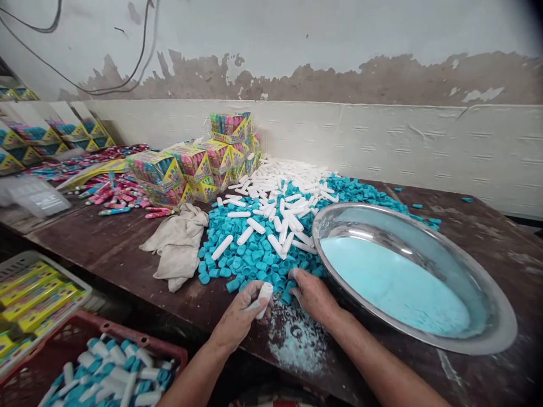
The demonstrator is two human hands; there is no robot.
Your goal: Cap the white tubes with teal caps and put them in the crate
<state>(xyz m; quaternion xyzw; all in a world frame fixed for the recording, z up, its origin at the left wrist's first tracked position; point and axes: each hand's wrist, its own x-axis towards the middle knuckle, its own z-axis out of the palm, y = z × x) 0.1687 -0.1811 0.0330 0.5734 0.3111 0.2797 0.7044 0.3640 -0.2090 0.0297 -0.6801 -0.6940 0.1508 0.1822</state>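
My left hand [244,312] is closed around a white plastic tube [264,298], held tilted with its top end up, near the table's front edge. Powder coats the fingers. Just to the right, my right hand [313,295] has its dusty fingers curled at the near edge of a heap of blue caps [250,251], pinching at a blue cap [287,294] there; the fingertips are partly hidden. Loose white tubes [292,217] lie over the caps. Beside my right hand, a wide metal basin [500,333] holds pale blue powder [394,282].
Spilled powder [299,342] marks the dark table [114,260]. A crumpled cloth [180,243] lies left of the caps. Packed display boxes [190,167] and loose coloured pens [114,189] sit farther left. Below, a red crate [169,351] contains capped tubes [114,370].
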